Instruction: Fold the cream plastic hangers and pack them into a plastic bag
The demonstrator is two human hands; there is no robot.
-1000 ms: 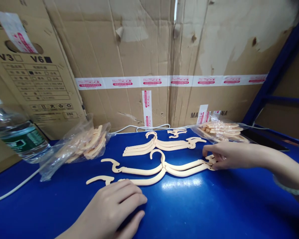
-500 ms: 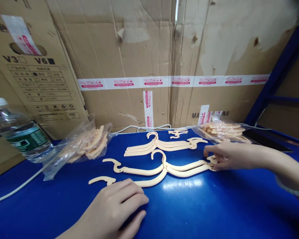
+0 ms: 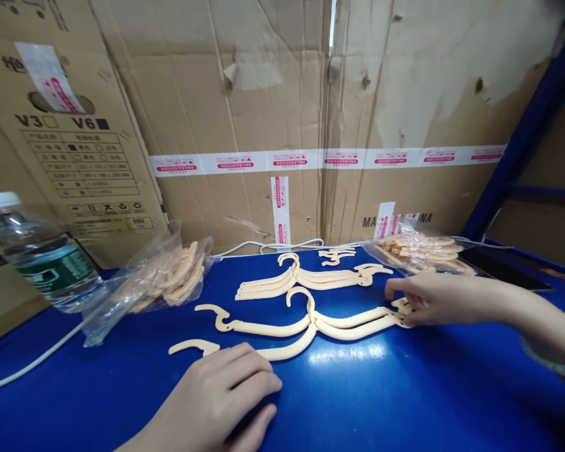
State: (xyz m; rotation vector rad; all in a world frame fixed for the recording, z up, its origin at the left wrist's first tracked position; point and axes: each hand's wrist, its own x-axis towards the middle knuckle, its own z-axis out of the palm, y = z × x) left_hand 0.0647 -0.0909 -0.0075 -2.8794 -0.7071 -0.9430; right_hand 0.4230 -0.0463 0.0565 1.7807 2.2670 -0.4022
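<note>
Two cream plastic folding hangers (image 3: 282,353) lie together on the blue table, their hooks and joints overlapping in the middle. My left hand (image 3: 221,398) rests palm down at the left end of the nearer hanger, fingers loosely stretched and covering part of that arm. From under it a curved end piece (image 3: 193,345) sticks out to the left; another end piece (image 3: 211,312) sits on the farther hanger. At the right ends, my right hand (image 3: 419,300) has its fingertips closed round a hanger end, partly hidden by the fingers. Behind lies a stack of similar hangers (image 3: 263,285).
Small cream pieces (image 3: 336,255) lie farther back. Plastic bags of hanger parts stand at left (image 3: 169,282) and right (image 3: 419,248), with a dark flat device (image 3: 503,270) beside the right one. A water bottle (image 3: 51,263), a white cable (image 3: 32,356) and cardboard (image 3: 235,207) border the table.
The scene sits slightly lower in view, as the camera has tilted a little. Both hands and the hangers keep nearly the same places.
</note>
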